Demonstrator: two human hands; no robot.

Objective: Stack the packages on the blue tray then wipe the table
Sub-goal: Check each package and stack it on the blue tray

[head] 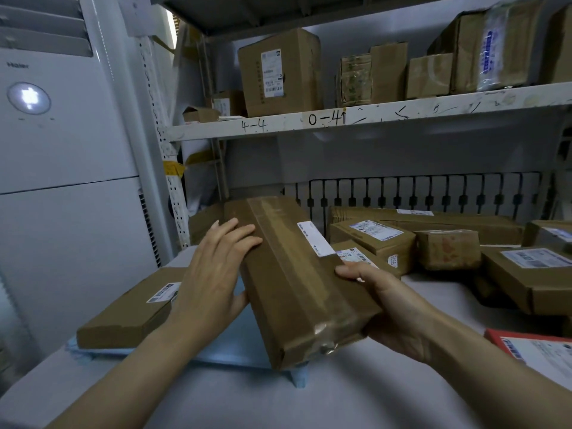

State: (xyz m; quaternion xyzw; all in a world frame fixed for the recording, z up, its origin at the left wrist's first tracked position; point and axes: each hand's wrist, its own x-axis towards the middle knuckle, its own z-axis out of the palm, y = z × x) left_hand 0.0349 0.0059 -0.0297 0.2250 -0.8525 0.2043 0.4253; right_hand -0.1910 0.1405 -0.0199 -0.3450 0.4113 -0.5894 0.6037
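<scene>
We hold the long package slanted over the blue tray, left hand flat on top, right hand gripping its near end, beside the flat package at the tray's left edge.

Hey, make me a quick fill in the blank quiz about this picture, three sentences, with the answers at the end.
1. Both hands hold a long brown ____ package.
2. The flat package on the left lies on the ____ tray.
3. The left hand rests its fingers on the held package's ____ face.

Answers: cardboard; blue; top
</scene>
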